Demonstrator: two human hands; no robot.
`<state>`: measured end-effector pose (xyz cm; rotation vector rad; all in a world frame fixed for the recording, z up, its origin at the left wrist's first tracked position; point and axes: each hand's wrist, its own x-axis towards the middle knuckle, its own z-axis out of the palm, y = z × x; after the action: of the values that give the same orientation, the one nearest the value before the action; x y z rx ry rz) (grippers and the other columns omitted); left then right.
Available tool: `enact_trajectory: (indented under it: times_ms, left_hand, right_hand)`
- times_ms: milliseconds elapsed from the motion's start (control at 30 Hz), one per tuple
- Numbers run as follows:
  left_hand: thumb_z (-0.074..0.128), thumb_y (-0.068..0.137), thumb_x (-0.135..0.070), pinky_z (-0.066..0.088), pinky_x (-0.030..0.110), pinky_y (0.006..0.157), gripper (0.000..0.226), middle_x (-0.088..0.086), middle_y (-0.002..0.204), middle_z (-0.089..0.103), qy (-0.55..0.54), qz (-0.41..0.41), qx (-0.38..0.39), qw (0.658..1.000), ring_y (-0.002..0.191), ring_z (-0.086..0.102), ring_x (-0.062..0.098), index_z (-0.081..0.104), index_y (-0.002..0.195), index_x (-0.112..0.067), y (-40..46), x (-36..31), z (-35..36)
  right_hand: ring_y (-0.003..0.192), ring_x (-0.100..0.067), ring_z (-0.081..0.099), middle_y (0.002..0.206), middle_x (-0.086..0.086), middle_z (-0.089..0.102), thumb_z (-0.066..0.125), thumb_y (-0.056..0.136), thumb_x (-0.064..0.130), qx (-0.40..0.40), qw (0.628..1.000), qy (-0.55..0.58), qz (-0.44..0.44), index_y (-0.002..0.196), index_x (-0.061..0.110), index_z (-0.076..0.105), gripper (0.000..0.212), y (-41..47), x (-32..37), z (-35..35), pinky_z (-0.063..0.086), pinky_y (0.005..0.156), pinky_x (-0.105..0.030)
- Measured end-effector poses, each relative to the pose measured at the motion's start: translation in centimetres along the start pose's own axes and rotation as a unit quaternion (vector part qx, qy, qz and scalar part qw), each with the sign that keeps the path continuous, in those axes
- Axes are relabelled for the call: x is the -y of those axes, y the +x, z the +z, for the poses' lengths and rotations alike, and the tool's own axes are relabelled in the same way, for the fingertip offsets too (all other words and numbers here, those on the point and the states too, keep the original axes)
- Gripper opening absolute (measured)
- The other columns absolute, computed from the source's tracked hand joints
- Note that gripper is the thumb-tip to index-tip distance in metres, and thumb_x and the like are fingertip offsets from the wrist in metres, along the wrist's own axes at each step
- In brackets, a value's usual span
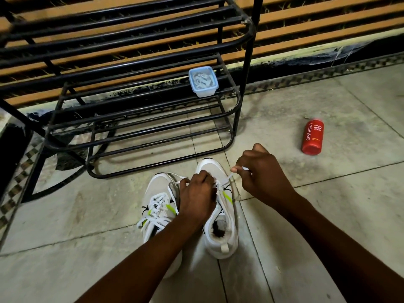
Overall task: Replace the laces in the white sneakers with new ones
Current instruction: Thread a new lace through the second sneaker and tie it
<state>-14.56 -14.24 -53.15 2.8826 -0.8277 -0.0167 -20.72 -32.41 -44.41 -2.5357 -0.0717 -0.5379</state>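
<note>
Two white sneakers with lime-green marks stand side by side on the floor, toes pointing away from me. The left sneaker (156,206) is laced, with loose white lace ends hanging over its side. My left hand (196,197) rests on the right sneaker (220,228) and grips its upper by the eyelets. My right hand (260,173) is to the right of that shoe's toe, pinching the white lace (227,179), which runs taut from the eyelets to my fingers. A clear box with a blue rim (203,82), holding white laces, sits on the shoe rack.
A black metal shoe rack (140,127) stands just beyond the sneakers. A red body wash bottle (312,136) lies on the tiled floor to the right. A slatted wall runs behind the rack.
</note>
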Motion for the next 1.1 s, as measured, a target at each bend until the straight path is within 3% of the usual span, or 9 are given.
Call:
enact_trajectory:
  times_ms: [167, 300, 500, 600, 667, 800, 900, 1000, 1100]
  left_hand:
    - [0.071, 0.081, -0.033, 0.039, 0.045, 0.102, 0.048, -0.006, 0.132, 0.054, 0.001, 0.009, -0.001, 1.0, 0.123, 0.055, 0.018, 0.062, 0.129, -0.028, 0.1, -0.1, -0.1]
    - [0.068, 0.084, -0.032, 0.039, 0.044, 0.103, 0.046, -0.007, 0.134, 0.052, -0.02, 0.012, 0.015, 1.0, 0.124, 0.053, 0.018, 0.061, 0.13, -0.029, 0.3, 0.0, 0.0]
    - [0.068, 0.082, -0.028, 0.044, 0.035, 0.105, 0.037, -0.018, 0.119, 0.069, -0.227, -0.068, 0.045, 0.97, 0.115, 0.064, 0.007, 0.068, 0.119, -0.036, 1.3, 0.7, -1.5]
    - [0.071, 0.076, -0.004, 0.052, 0.017, 0.088, 0.046, -0.02, 0.107, 0.075, -0.426, -0.07, 0.076, 0.899, 0.107, 0.069, 0.0, 0.073, 0.113, -0.031, 1.4, 0.3, -3.0]
    - [0.072, 0.073, 0.013, 0.056, 0.021, 0.084, 0.052, -0.01, 0.106, 0.077, -0.538, -0.029, 0.085, 0.838, 0.106, 0.071, 0.007, 0.073, 0.113, -0.021, 1.5, -0.1, -4.3]
    - [0.081, 0.076, 0.01, 0.059, 0.028, 0.074, 0.037, 0.013, 0.086, 0.069, -0.665, -0.016, 0.077, 0.743, 0.08, 0.07, 0.016, 0.075, 0.108, -0.008, 2.2, -1.3, -6.9]
    - [0.076, 0.086, 0.0, 0.058, 0.028, 0.073, 0.015, 0.008, 0.084, 0.074, -0.675, -0.084, 0.044, 0.732, 0.078, 0.07, 0.017, 0.078, 0.1, -0.005, 2.8, -1.4, -8.2]
    - [0.069, 0.094, -0.01, 0.048, 0.031, 0.072, 0.012, 0.001, 0.075, 0.067, -0.721, -0.195, 0.021, 0.665, 0.076, 0.062, 0.016, 0.077, 0.087, -0.014, 3.4, -0.5, -8.7]
    - [0.062, 0.097, -0.007, 0.047, 0.025, 0.056, 0.015, 0.001, 0.073, 0.065, -0.753, -0.257, 0.001, 0.606, 0.062, 0.061, 0.01, 0.072, 0.086, -0.012, 3.5, 0.5, -8.5]
  right_hand:
    - [0.072, -0.025, 0.044, 0.063, 0.005, 0.044, 0.072, 0.088, 0.007, 0.0, 0.999, -0.013, -0.036, 0.066, 0.007, 0.064, 0.023, -0.4, 0.9, -0.5, 0.038, 0.061, -0.037]
    - [0.081, -0.024, 0.052, 0.066, 0.013, 0.047, 0.067, 0.09, 0.026, 0.0, 0.997, -0.066, -0.028, 0.071, 0.016, 0.07, 0.022, -0.3, 1.3, -0.7, 0.032, 0.076, -0.04]
    - [0.087, -0.015, 0.06, 0.071, 0.014, 0.058, 0.078, 0.086, 0.03, -0.017, 0.998, -0.029, 0.05, 0.074, 0.021, 0.07, 0.017, 0.2, 1.0, -0.6, 0.031, 0.084, -0.041]
    - [0.071, -0.013, 0.061, 0.074, 0.009, 0.064, 0.078, 0.087, 0.021, -0.039, 0.997, 0.042, 0.047, 0.076, 0.017, 0.068, 0.015, 0.6, 0.8, -0.4, 0.047, 0.076, -0.042]
    - [0.065, -0.007, 0.056, 0.072, 0.008, 0.062, 0.077, 0.087, 0.016, -0.071, 0.993, 0.083, 0.048, 0.074, 0.016, 0.066, 0.017, 0.9, 0.8, -0.2, 0.048, 0.067, -0.035]
    - [0.063, -0.011, 0.062, 0.071, 0.008, 0.063, 0.072, 0.091, 0.021, -0.099, 0.975, 0.171, 0.1, 0.081, 0.023, 0.065, 0.013, 1.0, 0.9, 0.2, 0.052, 0.059, -0.037]
    - [0.052, -0.015, 0.057, 0.066, 0.009, 0.061, 0.07, 0.094, 0.029, -0.111, 0.952, 0.246, 0.145, 0.083, 0.029, 0.065, 0.012, 0.3, 0.4, 0.5, 0.045, 0.052, -0.03]
    - [0.061, -0.018, 0.059, 0.069, 0.005, 0.063, 0.071, 0.094, 0.025, -0.102, 0.945, 0.264, 0.165, 0.082, 0.024, 0.067, 0.013, -0.7, -0.7, 1.2, 0.046, 0.058, -0.029]
    - [0.055, -0.005, 0.054, 0.065, 0.002, 0.063, 0.071, 0.094, 0.021, -0.075, 0.942, 0.277, 0.176, 0.08, 0.022, 0.069, 0.014, -2.2, -2.0, 2.2, 0.04, 0.055, -0.016]
